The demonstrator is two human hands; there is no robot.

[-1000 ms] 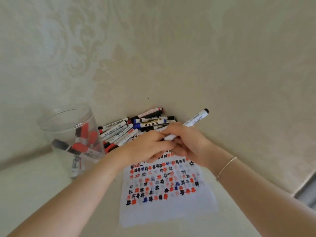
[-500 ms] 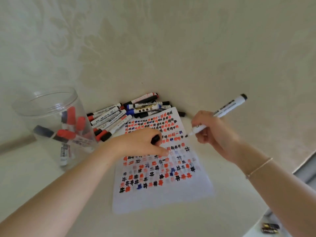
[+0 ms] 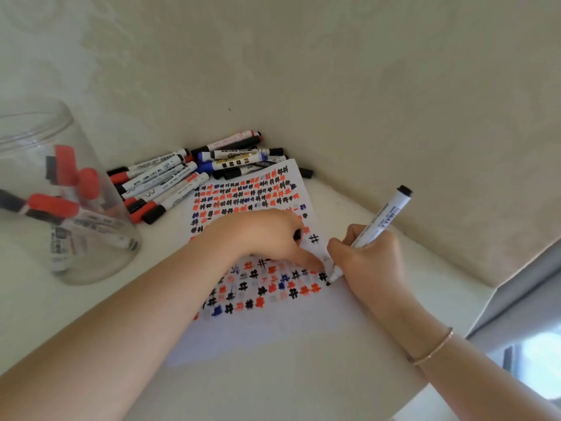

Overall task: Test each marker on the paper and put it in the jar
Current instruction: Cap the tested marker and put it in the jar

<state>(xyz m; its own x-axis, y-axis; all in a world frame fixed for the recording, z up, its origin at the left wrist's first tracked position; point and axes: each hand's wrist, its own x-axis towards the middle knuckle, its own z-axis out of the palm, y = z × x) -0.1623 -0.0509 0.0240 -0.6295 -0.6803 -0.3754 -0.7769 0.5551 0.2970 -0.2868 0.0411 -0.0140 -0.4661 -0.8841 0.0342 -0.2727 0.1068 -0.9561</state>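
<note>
Head view shows the right hand [image 3: 368,262] gripping a white marker with a black end [image 3: 375,229] like a pen, the fingers curled tightly around the lower barrel. Its long axis leans from the tip, low and to the left, up toward the black end, high and to the right. The dark tip touches the white sheet of paper covered with red, black and blue test marks [image 3: 258,323] at the right end of a row of marks. The left hand [image 3: 267,235] rests on the paper just beside the tip, with its fingers bent; a small black piece, probably the cap, is seen between them, so the fingers seem closed on it. The round clear plastic jar [image 3: 100,256] stands well apart to the left and holds several markers with red and black caps. A pile of untested white markers [image 3: 182,177] lies between the jar and the far edge of the paper. For the coming move, the jar lies to the left of the marker, on the side of the left arm, so the right hand would have to carry the marker across the sheet and over the left hand, or hand it over.
</note>
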